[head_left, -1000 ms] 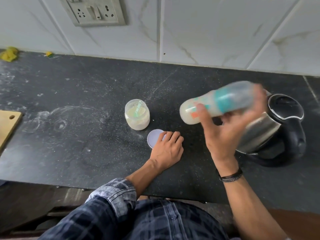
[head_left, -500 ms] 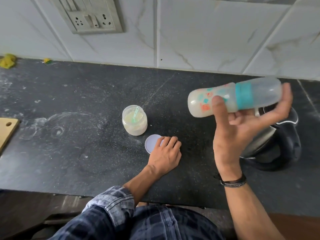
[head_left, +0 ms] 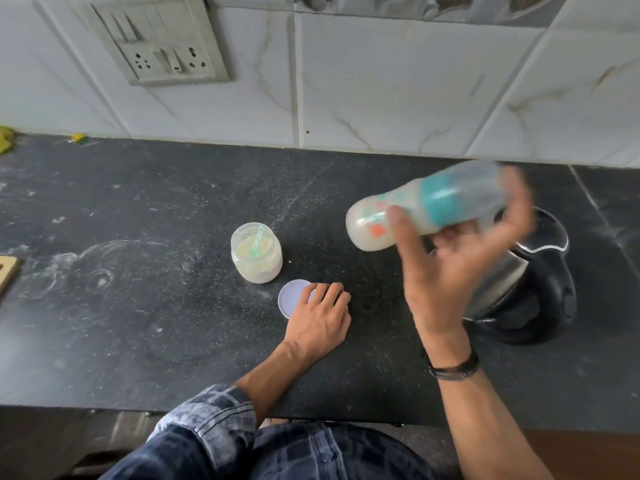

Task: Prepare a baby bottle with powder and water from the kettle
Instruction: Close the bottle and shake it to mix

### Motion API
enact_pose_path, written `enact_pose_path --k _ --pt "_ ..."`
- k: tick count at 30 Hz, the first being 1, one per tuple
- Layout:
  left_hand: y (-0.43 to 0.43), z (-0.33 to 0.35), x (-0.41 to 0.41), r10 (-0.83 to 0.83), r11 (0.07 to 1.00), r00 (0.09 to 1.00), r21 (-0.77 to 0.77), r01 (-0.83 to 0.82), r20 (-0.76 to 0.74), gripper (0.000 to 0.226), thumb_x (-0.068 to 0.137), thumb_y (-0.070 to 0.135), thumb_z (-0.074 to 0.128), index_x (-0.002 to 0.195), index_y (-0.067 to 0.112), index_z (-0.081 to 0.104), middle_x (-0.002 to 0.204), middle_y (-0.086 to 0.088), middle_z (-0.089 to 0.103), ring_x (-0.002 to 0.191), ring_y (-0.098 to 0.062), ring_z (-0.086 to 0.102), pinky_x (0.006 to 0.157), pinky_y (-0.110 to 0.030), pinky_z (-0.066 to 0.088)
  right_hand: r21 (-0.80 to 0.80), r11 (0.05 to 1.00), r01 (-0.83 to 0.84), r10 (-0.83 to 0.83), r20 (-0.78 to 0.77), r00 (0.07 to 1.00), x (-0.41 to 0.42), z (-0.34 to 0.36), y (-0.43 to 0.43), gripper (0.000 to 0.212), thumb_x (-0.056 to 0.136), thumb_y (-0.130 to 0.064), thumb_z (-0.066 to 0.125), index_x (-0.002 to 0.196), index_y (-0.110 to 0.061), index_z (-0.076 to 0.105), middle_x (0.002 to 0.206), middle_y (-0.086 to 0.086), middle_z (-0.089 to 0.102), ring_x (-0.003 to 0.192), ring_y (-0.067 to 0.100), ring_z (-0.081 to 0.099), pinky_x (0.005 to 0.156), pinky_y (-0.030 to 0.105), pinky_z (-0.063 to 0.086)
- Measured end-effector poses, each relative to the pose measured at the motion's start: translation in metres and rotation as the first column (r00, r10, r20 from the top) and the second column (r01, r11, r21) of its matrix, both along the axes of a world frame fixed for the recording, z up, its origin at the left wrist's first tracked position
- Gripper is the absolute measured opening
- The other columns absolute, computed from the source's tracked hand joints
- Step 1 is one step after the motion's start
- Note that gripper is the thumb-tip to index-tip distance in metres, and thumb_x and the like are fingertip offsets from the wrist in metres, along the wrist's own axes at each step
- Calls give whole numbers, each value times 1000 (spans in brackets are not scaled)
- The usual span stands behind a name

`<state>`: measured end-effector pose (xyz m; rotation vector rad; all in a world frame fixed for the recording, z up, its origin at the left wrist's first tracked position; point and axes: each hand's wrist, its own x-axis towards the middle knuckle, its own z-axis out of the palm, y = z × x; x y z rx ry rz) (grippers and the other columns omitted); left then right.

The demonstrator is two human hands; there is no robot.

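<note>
The right hand (head_left: 446, 271) has its grip round the bottle (head_left: 426, 206), sideways above the worktop (head_left: 138, 323) by the kettle (head_left: 530, 271); the left hand (head_left: 322, 317) rests slack on the lid (head_left: 292, 299). To mix well, shake briskly, cap pinned.

We're wearing a dark navy plaid shirt (head_left: 325, 455) with pale grey-blue check lines. Our left sleeve (head_left: 207, 424) is rolled back to mid-forearm, and the turned-up cuff is faded, lighter than the rest. Thin black wristband (head_left: 454, 367) on our right wrist, textured, maybe braided. Right forearm (head_left: 481, 427) bare. Left hand (head_left: 320, 320) and right hand (head_left: 446, 278) bare.
</note>
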<state>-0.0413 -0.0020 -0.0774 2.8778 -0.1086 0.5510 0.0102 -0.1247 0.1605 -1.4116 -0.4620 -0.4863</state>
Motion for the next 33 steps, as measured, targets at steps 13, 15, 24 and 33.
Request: enact_pose_path --k 13,15,24,33 --pt "0 2 2 -9 1000 1000 -4 9 -13 25 101 29 48 109 15 67 117 -4 64 98 -26 60 94 -43 47 -4 999 41 -41 52 998 2 1 -4 92 83 -1 83 146 -11 16 145 -13 39 127 28 59 94 53 59" --pt "1 1 1 -4 1000 1000 -3 4 -11 26 101 30 48 110 15 67 118 -4 65 99 -25 60 93 -43 48 -98 995 -26 21 -51 998 3 -11 -1 89 81 -4 86 145 -19 26 142 -18 47 122 29 64 90 57 59" --pt "1 0 -2 -8 1000 1000 -13 8 -15 30 101 31 45 112 15 68 120 -5 66 101 -26 61 95 -44 50 -50 998 -40 34 -120 992 -7 -8 7 87 82 -5 84 146 -19 26 142 5 47 117 26 67 89 49 61" --pt "1 0 -1 -3 1000 1000 -16 3 -3 28 100 30 48 112 15 68 120 -5 66 100 -26 61 94 -44 49 -63 997 -41 35 -98 995 -6 -9 1 89 83 -8 85 147 -20 25 140 0 50 119 24 67 91 44 61"
